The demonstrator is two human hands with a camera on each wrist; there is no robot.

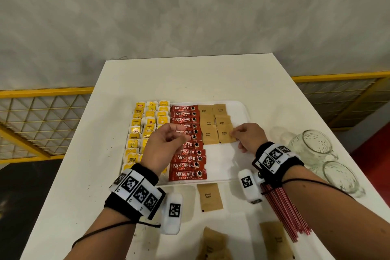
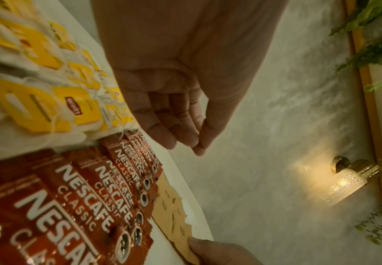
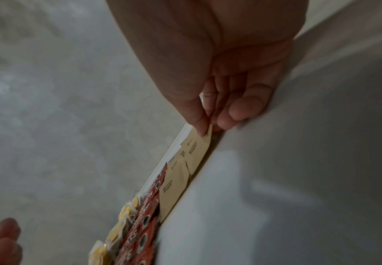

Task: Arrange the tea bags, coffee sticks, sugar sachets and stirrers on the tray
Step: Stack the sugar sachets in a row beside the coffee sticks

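Observation:
A white tray (image 1: pixel 239 110) holds columns of yellow tea bags (image 1: pixel 147 120), a row of red coffee sticks (image 1: pixel 185 114) and several brown sugar sachets (image 1: pixel 207 122). My right hand (image 1: pixel 234 135) pinches the right edge of the nearest sachet (image 1: pixel 224 134), which lies flat on the tray. The right wrist view shows thumb and forefinger (image 3: pixel 208 129) closed on that sachet's corner (image 3: pixel 197 148). My left hand (image 1: pixel 179 136) hovers over the coffee sticks (image 2: pixel 83 197), fingers loosely curled (image 2: pixel 192 143), holding nothing. A bundle of red stirrers (image 1: pixel 285 213) lies on the table under my right forearm.
One sugar sachet (image 1: pixel 210 196) lies on the white table just in front of the tray, and two more (image 1: pixel 213 245) (image 1: pixel 276 240) lie near the front edge. Two glass jars (image 1: pixel 314 143) (image 1: pixel 339 177) lie at the right. The tray's near right part is bare.

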